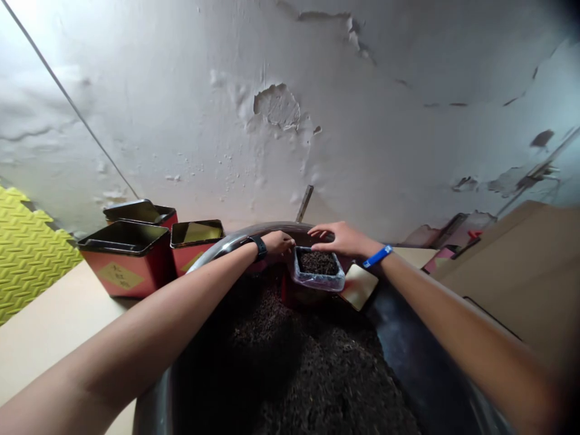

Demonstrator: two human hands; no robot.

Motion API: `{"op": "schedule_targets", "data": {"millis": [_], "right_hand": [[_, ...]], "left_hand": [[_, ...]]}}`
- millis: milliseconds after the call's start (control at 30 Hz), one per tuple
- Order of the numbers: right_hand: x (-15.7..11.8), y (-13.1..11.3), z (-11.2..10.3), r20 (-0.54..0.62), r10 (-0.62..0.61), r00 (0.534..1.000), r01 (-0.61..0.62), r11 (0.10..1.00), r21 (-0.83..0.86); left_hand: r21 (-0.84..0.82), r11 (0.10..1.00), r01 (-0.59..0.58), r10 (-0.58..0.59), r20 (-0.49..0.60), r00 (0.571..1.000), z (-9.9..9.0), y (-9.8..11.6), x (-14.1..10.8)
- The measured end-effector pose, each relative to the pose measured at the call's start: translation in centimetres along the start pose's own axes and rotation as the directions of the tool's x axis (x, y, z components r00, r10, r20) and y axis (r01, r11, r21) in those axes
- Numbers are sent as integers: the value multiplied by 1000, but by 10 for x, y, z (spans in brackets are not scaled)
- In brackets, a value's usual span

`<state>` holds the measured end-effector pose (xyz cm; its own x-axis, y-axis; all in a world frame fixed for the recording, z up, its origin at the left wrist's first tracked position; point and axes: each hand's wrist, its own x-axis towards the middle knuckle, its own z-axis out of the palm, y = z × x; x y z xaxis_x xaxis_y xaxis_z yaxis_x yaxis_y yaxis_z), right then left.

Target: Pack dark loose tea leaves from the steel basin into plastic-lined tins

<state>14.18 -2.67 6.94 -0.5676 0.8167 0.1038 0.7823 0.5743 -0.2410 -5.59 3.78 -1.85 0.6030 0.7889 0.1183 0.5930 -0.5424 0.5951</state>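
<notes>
A red tin [294, 295] stands in a large metal basin [403, 338] that holds a heap of dark dried leaves [335, 374]. Its top is lined with clear plastic [317, 281] and filled with the same dark leaves. At the tin's left rim is my left hand [277, 243], its fingertips pinched together at the plastic's edge. My right hand [338, 238] is over the tin's far right corner, fingers apart and curved, with nothing visible in them. Beside the tin on the right, a pale square lid [360, 286] lies on the leaves.
Three open red tins, one at the front [131, 269], one behind it [170, 219] and one nearer the basin [193, 251], stand on a light table [40, 338] at the left. A cardboard box [525, 266] is at the right. The peeling wall [190, 109] rises behind.
</notes>
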Motion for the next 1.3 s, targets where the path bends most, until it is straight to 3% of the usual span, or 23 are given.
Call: {"op": "schedule_targets", "data": {"millis": [100, 200, 267, 333, 400, 467, 533, 667, 800, 967, 1300], "right_hand": [[-15, -2, 1, -105, -8, 994, 3, 999, -44], [-27, -1, 15, 8, -97, 995, 97, 992, -86], [-32, 4, 25, 13, -114, 993, 114, 992, -48], [-36, 13, 30, -115, 2, 993, -3, 1000, -8], [-38, 26, 33, -214, 214, 953, -213, 977, 29], [-38, 38, 38, -137, 381, 914, -380, 924, 32], [-36, 46, 47, -37, 431, 902, -432, 902, -17], [-30, 49, 61, -76, 393, 917, -399, 912, -94], [-29, 45, 52, -119, 355, 927, -367, 925, -98], [-34, 40, 39, -141, 357, 923, -371, 924, -95], [-35, 36, 41, -188, 354, 916, -372, 926, -71]], "left_hand": [[0, 1000, 25, -25, -22, 999, 0, 2, 1], [86, 994, 62, -57, -63, 996, 1, 8, 1], [168, 983, 69, -52, -103, 993, 0, 13, 0], [192, 979, 74, -49, -127, 991, 0, 18, -1], [147, 983, 110, -97, -91, 991, 2, 23, -3], [64, 982, 180, -182, 25, 983, 5, 29, -4], [44, 969, 244, -248, 110, 963, 10, 35, -6], [252, 946, 206, -200, -48, 979, 13, 45, -8], [327, 934, 143, -101, -142, 985, 6, 50, -11], [315, 939, 140, -100, -141, 985, 1, 51, -12], [270, 955, 120, -65, -203, 977, 2, 53, -14]]}}
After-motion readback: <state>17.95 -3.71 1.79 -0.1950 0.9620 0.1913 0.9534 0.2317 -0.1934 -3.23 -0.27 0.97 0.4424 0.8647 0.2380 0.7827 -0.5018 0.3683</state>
